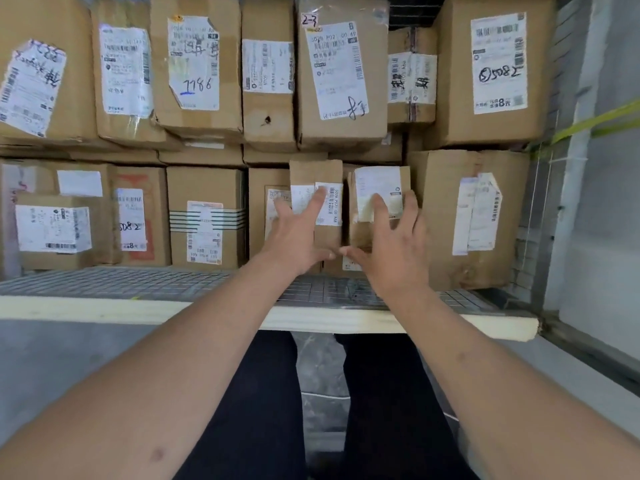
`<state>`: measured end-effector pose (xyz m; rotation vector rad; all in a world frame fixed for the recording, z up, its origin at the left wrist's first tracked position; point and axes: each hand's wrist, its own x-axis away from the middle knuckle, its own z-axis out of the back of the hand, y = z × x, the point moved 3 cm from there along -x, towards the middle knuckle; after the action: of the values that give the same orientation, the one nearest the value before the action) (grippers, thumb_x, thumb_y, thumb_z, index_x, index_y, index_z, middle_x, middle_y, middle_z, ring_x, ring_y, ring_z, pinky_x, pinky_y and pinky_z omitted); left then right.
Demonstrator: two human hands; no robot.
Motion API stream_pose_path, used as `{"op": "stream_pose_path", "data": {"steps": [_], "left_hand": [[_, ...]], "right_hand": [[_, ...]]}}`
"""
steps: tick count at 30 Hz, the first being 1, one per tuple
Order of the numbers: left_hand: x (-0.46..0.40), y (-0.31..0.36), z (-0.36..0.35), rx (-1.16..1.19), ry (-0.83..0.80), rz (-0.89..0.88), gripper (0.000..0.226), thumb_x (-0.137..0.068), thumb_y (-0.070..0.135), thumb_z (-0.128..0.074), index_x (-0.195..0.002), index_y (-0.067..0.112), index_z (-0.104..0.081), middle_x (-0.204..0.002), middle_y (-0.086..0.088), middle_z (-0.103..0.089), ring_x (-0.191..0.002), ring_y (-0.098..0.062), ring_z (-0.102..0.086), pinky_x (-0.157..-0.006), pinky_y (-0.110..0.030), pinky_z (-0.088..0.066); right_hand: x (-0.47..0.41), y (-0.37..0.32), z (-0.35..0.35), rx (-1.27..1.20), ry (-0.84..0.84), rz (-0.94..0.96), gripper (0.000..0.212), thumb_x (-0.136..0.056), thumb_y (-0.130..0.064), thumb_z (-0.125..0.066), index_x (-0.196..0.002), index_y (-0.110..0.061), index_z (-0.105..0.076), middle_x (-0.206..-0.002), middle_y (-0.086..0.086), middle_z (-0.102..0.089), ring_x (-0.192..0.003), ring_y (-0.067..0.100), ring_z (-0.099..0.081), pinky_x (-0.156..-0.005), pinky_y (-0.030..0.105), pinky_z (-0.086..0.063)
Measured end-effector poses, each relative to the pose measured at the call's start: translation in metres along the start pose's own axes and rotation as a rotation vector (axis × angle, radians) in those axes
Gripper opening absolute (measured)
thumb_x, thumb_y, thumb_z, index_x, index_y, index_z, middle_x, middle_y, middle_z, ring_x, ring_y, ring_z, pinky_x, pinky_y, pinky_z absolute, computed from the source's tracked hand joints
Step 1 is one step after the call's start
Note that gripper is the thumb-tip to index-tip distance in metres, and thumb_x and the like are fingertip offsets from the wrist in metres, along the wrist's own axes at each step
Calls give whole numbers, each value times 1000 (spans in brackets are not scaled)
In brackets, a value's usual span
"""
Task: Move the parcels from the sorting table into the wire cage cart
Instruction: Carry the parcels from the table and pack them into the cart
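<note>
- Cardboard parcels fill the wire cage cart (pixel 145 287), stacked in two rows against its back; two small brown cardboard parcels with white labels, the left one (pixel 327 174) and the right one (pixel 377 237), stand side by side on the mesh floor, between bigger boxes.
- The person's left hand (pixel 298 242) lies with spread, straight fingers against the left small parcel; the right hand (pixel 394 252) lies likewise spread on the right one. Neither grasps anything.
- Risk, as a judgement: the narrow upright parcels could tip forward once the hands leave, since nothing braces their fronts.
- The upper row (pixel 341 74) overhangs slightly and might slide if the stack is jolted.
- The sorting table is out of view; label print is blurred; the cart's right side is cut off.
</note>
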<state>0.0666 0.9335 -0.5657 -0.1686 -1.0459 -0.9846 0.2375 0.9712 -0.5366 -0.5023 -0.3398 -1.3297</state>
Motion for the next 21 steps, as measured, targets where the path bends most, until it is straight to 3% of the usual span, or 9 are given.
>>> {"op": "stream_pose_path", "data": {"steps": [3, 5, 7, 9, 12, 14, 16, 21], "left_hand": [[-2, 5, 6, -218, 153, -127, 107, -80, 4, -82, -161, 33, -20, -161, -8, 11, -133, -44, -43, -94, -49, -55], [-4, 12, 11, -365, 241, -295, 94, -77, -5, -77, -158, 17, -33, -168, -8, 6, -152, -43, -20, -106, -51, -50], [-6, 19, 11, -443, 173, -414, 90, -84, -6, -71, -161, 12, -27, -171, -8, -9, -158, -34, -10, -119, -49, -38], [-6, 22, 12, -488, 89, -428, 83, -92, -3, -64, -163, 11, -22, -173, -6, -4, -159, -29, -6, -122, -47, -34], [-2, 25, 18, -521, -8, -398, 74, -100, 19, -62, -162, 9, -23, -174, -5, 4, -160, -28, -1, -124, -45, -27], [2, 28, 22, -542, -39, -409, 72, -101, 28, -61, -161, 8, -26, -174, -7, 2, -160, -30, -3, -126, -45, -22], [8, 28, 27, -564, -19, -427, 72, -99, 23, -61, -161, 10, -27, -173, -9, -4, -159, -32, -8, -128, -47, -19], [46, 39, 59, -544, 70, -463, 64, -96, 18, -57, -156, 11, -37, -162, -14, -30, -149, -36, -28, -124, -47, -22]], "right_hand": [[-4, -1, -1, 6, 14, 76, 103, -69, -60, -87, -148, -15, -40, -157, 18, -30, -140, 37, -35, -114, 46, -39], [-7, -3, -1, -21, 4, 102, 105, -65, -55, -91, -149, -19, -41, -155, 14, -35, -139, 36, -37, -112, 45, -41], [-8, -4, -1, -17, -8, 118, 105, -65, -56, -91, -152, -25, -40, -156, 13, -34, -141, 37, -34, -111, 47, -42], [-8, -4, 0, -5, -28, 122, 103, -68, -59, -88, -154, -27, -39, -158, 13, -31, -144, 37, -31, -112, 47, -40], [-8, -8, 5, 9, -83, 116, 98, -79, -60, -81, -157, -27, -33, -162, 13, -25, -147, 38, -26, -114, 46, -38], [-7, -12, 11, -4, -133, 98, 88, -88, -53, -76, -159, -27, -30, -164, 14, -20, -147, 39, -25, -115, 46, -36], [-3, -18, 21, -32, -152, 90, 73, -96, -40, -69, -158, -24, -33, -166, 16, -21, -148, 37, -27, -115, 45, -36], [22, -33, 58, -72, -123, 76, 53, -99, -22, -59, -150, -17, -48, -160, 16, -38, -141, 34, -41, -106, 43, -44]]}}
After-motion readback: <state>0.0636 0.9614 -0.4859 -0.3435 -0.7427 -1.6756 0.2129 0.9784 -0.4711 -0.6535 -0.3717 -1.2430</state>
